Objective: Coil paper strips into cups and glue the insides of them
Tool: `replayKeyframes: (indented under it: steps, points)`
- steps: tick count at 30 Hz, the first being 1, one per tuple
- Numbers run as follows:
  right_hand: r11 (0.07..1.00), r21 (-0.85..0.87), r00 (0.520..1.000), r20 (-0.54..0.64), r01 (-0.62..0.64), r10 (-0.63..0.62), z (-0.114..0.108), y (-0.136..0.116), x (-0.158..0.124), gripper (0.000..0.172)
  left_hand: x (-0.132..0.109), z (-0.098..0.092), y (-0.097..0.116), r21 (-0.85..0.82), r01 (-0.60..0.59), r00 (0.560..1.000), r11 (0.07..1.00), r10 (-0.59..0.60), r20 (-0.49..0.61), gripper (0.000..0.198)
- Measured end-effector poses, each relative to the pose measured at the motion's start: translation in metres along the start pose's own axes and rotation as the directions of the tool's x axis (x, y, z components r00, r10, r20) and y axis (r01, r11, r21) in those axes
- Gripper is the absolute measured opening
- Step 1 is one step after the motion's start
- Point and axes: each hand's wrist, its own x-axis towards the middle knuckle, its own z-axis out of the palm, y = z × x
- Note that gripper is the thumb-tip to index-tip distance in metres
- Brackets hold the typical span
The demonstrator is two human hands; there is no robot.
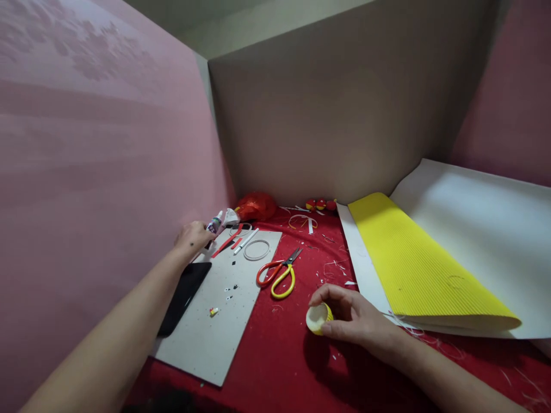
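My left hand [192, 237] reaches to the far left of the grey board [224, 321] and its fingers are closed around a small glue tube [214, 223] with a white and purple label. My right hand [353, 318] rests over the red cloth [284, 355] and pinches a small round yellow and cream cup-shaped piece [317, 318] between thumb and fingers. Orange and yellow scissors [279, 274] lie between the two hands, shut, on the cloth.
A black phone [184, 295] lies on the board's left edge. A white ring [256, 250], a white stick and red strips lie on the board's far end. Yellow corrugated sheet [413, 264] on white paper [473, 212] fills the right. Red bag [256, 206] and small red-yellow balls [321, 204] sit at the back wall.
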Motion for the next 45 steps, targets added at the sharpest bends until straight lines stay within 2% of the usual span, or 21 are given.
replayKeyframes:
  steps: [2, 5, 9, 11, 12, 14, 16, 18, 19, 21, 23, 26, 30, 33, 36, 38, 39, 42, 45]
  points:
    - [0.983, -0.179, 0.998, -0.031, 0.047, -0.053, 0.0, 0.001, 0.0, 0.026, -0.024, -0.01, 0.004, -0.152, -0.052, 0.996, 0.987, 0.063, 0.064, 0.027]
    - [0.904, -0.42, 0.991, -0.062, 0.084, -0.12, -0.002, 0.0, -0.002, 0.026, -0.065, -0.016, 0.011, -0.389, -0.141, 0.971, 0.91, 0.204, 0.125, 0.027]
    - [0.789, -0.587, 0.969, -0.031, 0.181, -0.245, -0.005, -0.01, -0.006, 0.022, -0.123, -0.015, 0.022, -0.596, -0.149, 0.916, 0.789, 0.337, 0.219, 0.031]
    - [0.737, -0.628, 0.926, -0.069, 0.249, -0.371, -0.004, -0.019, -0.007, 0.018, -0.147, -0.014, 0.027, -0.726, -0.036, 0.865, 0.686, 0.385, 0.321, 0.031]
    - [0.729, -0.632, 0.9, -0.109, 0.264, -0.421, -0.002, -0.025, -0.008, 0.017, -0.158, -0.014, 0.031, -0.743, -0.009, 0.84, 0.669, 0.409, 0.358, 0.029]
    - [0.765, -0.589, 0.865, -0.212, 0.259, -0.455, 0.003, -0.034, -0.008, 0.016, -0.176, -0.012, 0.038, -0.771, 0.015, 0.798, 0.637, 0.457, 0.393, 0.024]
    - [0.837, -0.476, 0.858, -0.278, 0.268, -0.433, 0.01, -0.041, -0.007, 0.026, -0.188, -0.01, 0.046, -0.79, 0.054, 0.756, 0.611, 0.491, 0.432, 0.022]
    - [0.898, -0.349, 0.863, -0.33, 0.266, -0.384, 0.017, -0.044, -0.006, 0.038, -0.196, -0.008, 0.053, -0.802, 0.091, 0.724, 0.59, 0.513, 0.46, 0.023]
    - [0.934, -0.248, 0.88, -0.338, 0.258, -0.333, 0.02, -0.045, -0.007, 0.041, -0.199, -0.007, 0.055, -0.807, 0.094, 0.718, 0.583, 0.522, 0.461, 0.023]
    - [0.968, -0.032, 0.917, -0.315, 0.247, -0.245, 0.026, -0.045, -0.008, 0.042, -0.204, -0.006, 0.058, -0.814, 0.078, 0.716, 0.575, 0.536, 0.447, 0.022]
    - [0.963, 0.103, 0.938, -0.273, 0.249, -0.213, 0.032, -0.045, -0.011, 0.04, -0.208, -0.006, 0.059, -0.813, 0.071, 0.715, 0.577, 0.539, 0.445, 0.02]
    - [0.967, 0.099, 0.948, -0.242, 0.235, -0.206, 0.039, -0.045, -0.014, 0.03, -0.213, -0.006, 0.058, -0.806, 0.095, 0.699, 0.584, 0.538, 0.472, 0.019]
    - [0.99, 0.062, 0.963, -0.247, 0.128, -0.109, 0.044, -0.043, -0.015, 0.015, -0.215, -0.006, 0.054, -0.824, 0.11, 0.698, 0.556, 0.547, 0.462, 0.02]
    - [0.988, 0.064, 0.945, -0.305, 0.142, -0.117, 0.04, -0.044, -0.015, 0.015, -0.214, -0.008, 0.044, -0.856, 0.154, 0.735, 0.494, 0.521, 0.433, 0.021]
    - [0.973, 0.077, 0.919, -0.35, 0.219, -0.18, 0.031, -0.054, -0.01, 0.013, -0.214, -0.007, 0.026, -0.883, 0.215, 0.804, 0.418, 0.437, 0.402, 0.022]
    - [0.957, 0.087, 0.901, -0.369, 0.277, -0.227, 0.024, -0.064, 0.001, 0.011, -0.217, -0.003, 0.012, -0.891, 0.253, 0.838, 0.377, 0.375, 0.397, 0.024]
    - [0.952, 0.083, 0.893, -0.379, 0.295, -0.244, 0.02, -0.07, 0.011, 0.011, -0.219, 0.001, 0.005, -0.89, 0.274, 0.841, 0.363, 0.358, 0.405, 0.024]
    - [0.949, 0.009, 0.863, -0.418, 0.316, -0.283, 0.009, -0.086, 0.057, 0.013, -0.228, 0.016, -0.011, -0.878, 0.356, 0.802, 0.321, 0.378, 0.463, 0.022]
    - [0.954, -0.036, 0.864, -0.414, 0.298, -0.286, -0.001, -0.096, 0.113, 0.02, -0.234, 0.03, -0.018, -0.865, 0.428, 0.757, 0.262, 0.419, 0.502, 0.021]
